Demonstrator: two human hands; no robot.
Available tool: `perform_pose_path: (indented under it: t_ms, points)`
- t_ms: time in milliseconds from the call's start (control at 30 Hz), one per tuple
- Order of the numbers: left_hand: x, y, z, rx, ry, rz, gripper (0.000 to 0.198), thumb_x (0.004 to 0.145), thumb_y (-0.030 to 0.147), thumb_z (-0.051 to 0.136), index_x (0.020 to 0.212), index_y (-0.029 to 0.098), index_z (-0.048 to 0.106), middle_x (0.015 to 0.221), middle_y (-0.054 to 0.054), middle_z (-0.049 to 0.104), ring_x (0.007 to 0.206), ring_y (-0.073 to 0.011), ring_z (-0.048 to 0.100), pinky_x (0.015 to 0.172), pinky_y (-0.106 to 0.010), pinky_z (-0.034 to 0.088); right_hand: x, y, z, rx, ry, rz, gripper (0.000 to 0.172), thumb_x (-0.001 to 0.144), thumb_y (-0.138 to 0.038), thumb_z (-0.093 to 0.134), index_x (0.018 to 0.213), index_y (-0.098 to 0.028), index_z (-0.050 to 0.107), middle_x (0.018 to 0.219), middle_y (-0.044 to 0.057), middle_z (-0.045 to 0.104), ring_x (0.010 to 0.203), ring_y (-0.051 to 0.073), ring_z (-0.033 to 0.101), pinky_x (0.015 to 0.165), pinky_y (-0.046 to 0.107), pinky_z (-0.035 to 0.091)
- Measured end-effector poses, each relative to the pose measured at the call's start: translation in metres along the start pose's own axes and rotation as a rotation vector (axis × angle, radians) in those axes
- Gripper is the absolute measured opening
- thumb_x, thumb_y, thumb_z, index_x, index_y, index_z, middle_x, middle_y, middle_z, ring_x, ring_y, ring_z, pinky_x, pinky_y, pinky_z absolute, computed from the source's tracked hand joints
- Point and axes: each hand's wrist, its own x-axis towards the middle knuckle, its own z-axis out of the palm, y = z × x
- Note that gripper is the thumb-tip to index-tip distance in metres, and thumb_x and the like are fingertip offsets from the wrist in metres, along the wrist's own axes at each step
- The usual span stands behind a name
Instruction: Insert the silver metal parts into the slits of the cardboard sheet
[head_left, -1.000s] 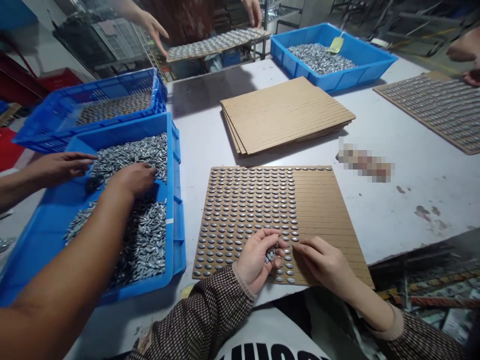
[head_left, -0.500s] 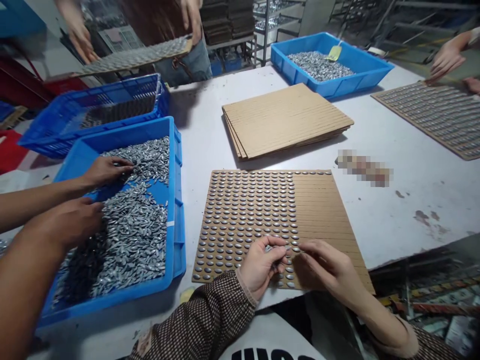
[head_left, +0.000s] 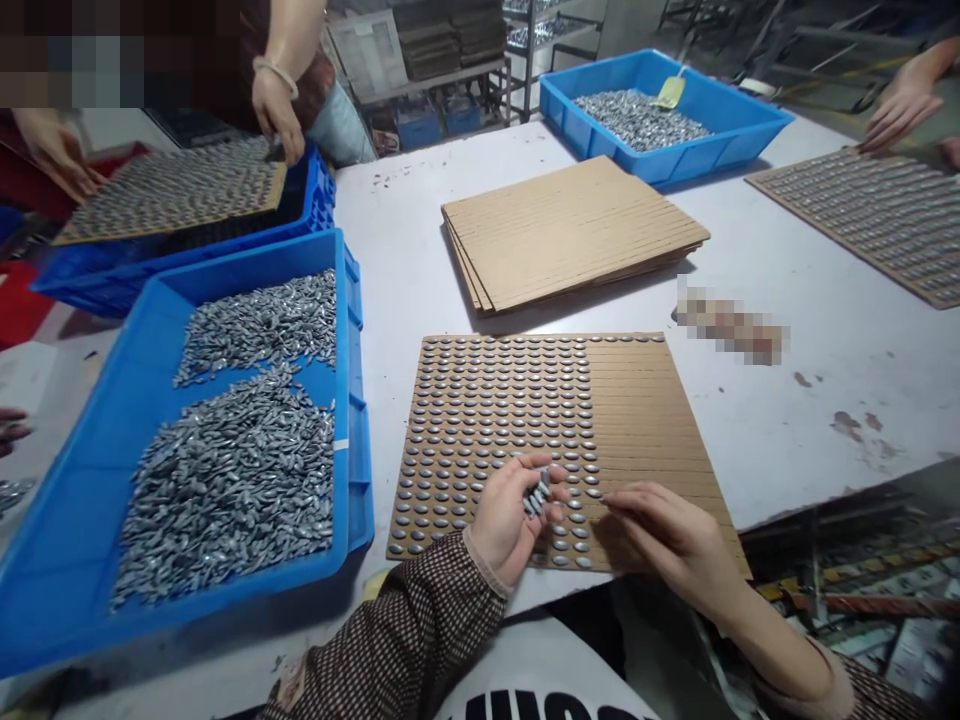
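Observation:
My left hand (head_left: 517, 515) is turned palm up with its fingers curled around several small grey spindle-shaped metal pieces (head_left: 537, 494). It hovers over the lower part of a grooved brown board (head_left: 652, 430). Rows of the same metal pieces (head_left: 495, 400) lie in the grooves over the left and middle of this board, and one row along its top edge runs further right. Just right of my left hand, my right hand (head_left: 675, 540) is pinched, its fingertips at the right end of a metal piece (head_left: 593, 493) at a row's end. The fingers partly hide the contact.
A blue tray (head_left: 352, 480) of loose metal pieces stands left; another blue tray (head_left: 720, 150) is at the back. Stacked brown boards (head_left: 570, 230) lie beyond mine. A co-worker holds a filled board (head_left: 180, 190) over a blue crate (head_left: 315, 200); another person's hand (head_left: 904, 105) touches a board (head_left: 870, 215) at right.
My left hand has opened its curl a little, showing the metal pieces in it. The co-worker's arms have left the near tray. The co-worker's filled board has come down over the crate.

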Motion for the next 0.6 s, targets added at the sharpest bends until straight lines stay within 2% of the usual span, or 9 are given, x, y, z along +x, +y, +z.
perform_pose_path:
  t_ms: [67, 167, 400, 600]
  points:
    - [0.002, 0.005, -0.001, -0.013, 0.013, 0.025, 0.016, 0.08, 0.015, 0.054, 0.097, 0.015, 0.056, 0.088, -0.007, 0.065, 0.065, -0.0102, 0.061, 0.053, -0.019, 0.045, -0.004, 0.004, 0.003, -0.02, -0.027, 0.025, 0.016, 0.093, -0.017, 0.052, 0.102, -0.023, 0.062, 0.091, 0.006, 0.066, 0.086, 0.019, 0.064, 0.072, 0.03, 0.054]
    - [0.002, 0.007, -0.002, -0.007, -0.011, 0.013, 0.016, 0.082, 0.02, 0.059, 0.097, 0.014, 0.06, 0.081, -0.006, 0.065, 0.061, -0.01, 0.059, 0.05, -0.018, 0.044, -0.007, 0.008, 0.011, -0.081, -0.058, 0.017, 0.015, 0.094, -0.019, 0.05, 0.101, -0.022, 0.063, 0.089, 0.007, 0.064, 0.084, 0.02, 0.062, 0.07, 0.031, 0.052]
    - [0.0, 0.002, -0.001, 0.006, -0.029, -0.014, 0.024, 0.073, 0.023, 0.073, 0.093, 0.011, 0.069, 0.073, -0.002, 0.059, 0.059, -0.0061, 0.053, 0.048, -0.015, 0.039, -0.008, 0.014, 0.02, -0.261, -0.053, -0.067, 0.017, 0.095, -0.016, 0.047, 0.1, -0.019, 0.063, 0.089, 0.008, 0.063, 0.081, 0.018, 0.057, 0.069, 0.03, 0.048]
    - [-0.002, 0.0, 0.0, 0.024, -0.032, -0.035, 0.026, 0.068, 0.021, 0.076, 0.091, 0.013, 0.066, 0.075, -0.004, 0.064, 0.061, -0.0078, 0.056, 0.051, -0.016, 0.043, -0.008, 0.014, 0.021, -0.389, -0.055, -0.11, 0.019, 0.095, -0.014, 0.046, 0.096, -0.018, 0.064, 0.082, 0.007, 0.061, 0.076, 0.018, 0.054, 0.067, 0.029, 0.045]
